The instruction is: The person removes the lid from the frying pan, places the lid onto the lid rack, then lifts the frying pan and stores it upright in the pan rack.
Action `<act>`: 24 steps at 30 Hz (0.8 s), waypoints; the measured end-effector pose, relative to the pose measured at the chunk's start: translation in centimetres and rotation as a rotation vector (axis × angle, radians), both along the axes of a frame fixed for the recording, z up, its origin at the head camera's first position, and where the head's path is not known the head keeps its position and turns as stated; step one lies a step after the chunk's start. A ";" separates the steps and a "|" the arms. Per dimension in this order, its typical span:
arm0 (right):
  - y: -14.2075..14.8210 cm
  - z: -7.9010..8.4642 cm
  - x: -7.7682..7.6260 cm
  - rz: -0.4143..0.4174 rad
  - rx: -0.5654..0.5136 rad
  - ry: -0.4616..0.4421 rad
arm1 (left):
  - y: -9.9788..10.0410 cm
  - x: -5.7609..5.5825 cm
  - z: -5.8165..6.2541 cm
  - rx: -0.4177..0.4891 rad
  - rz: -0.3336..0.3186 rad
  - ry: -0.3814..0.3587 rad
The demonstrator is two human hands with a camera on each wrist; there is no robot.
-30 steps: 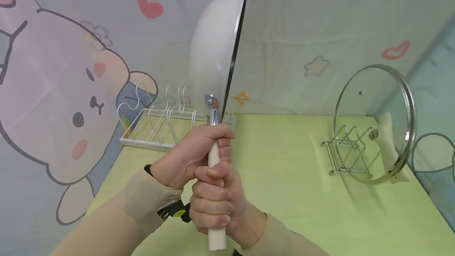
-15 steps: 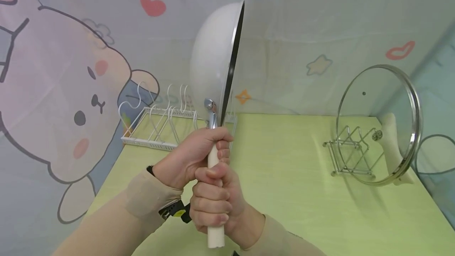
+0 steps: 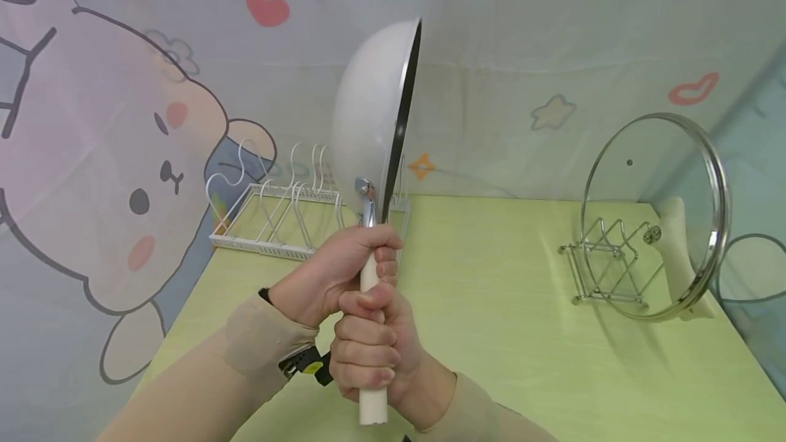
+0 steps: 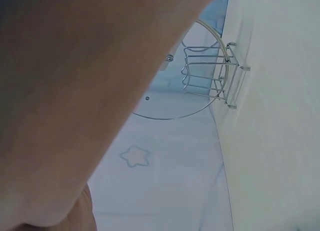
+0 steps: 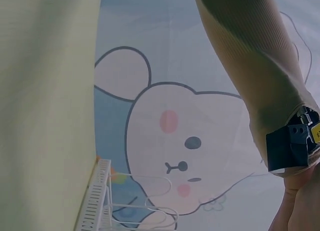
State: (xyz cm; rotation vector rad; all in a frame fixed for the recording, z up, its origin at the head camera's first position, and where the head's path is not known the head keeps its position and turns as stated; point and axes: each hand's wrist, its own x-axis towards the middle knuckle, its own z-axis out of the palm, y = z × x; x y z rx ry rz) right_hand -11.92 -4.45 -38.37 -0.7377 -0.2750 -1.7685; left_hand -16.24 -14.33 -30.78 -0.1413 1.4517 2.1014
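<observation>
A white wok [image 3: 371, 111] with a dark inside stands on edge in the air, its opening facing right and its long cream handle [image 3: 372, 406] pointing down. My left hand [image 3: 338, 264] grips the upper handle just below the chrome joint [image 3: 366, 200]. Below it my right hand [image 3: 374, 346] wraps its fingers round the lower handle, whose end sticks out underneath. Behind the wok and left hand is a white wire rack [image 3: 264, 246], partly hidden. In the left wrist view the left hand [image 4: 75, 101] fills much of the frame; the wok is out of sight there.
At the right of the green table [image 3: 503, 319], a glass lid [image 3: 715, 224] with a metal rim and cream handle [image 3: 675, 251] stands upright in a small metal rack [image 3: 604, 297]. A printed cloth [image 3: 491, 74] hangs behind the table.
The wok has come down a little in the head view, with both hands still gripping its handle. The head view has shifted slightly. The rack and lid stay put on the table.
</observation>
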 end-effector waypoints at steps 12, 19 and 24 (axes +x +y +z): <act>0.0 -0.9 0.0 -0.006 0.008 -0.018 | -0.1 -0.3 -1.0 -0.010 0.004 -0.028; 0.0 -1.4 0.1 -0.011 0.020 -0.033 | -0.2 -0.2 -1.6 -0.005 0.004 -0.035; 0.0 -1.7 0.1 -0.014 0.023 -0.040 | -0.2 -0.3 -1.9 -0.007 -0.002 -0.028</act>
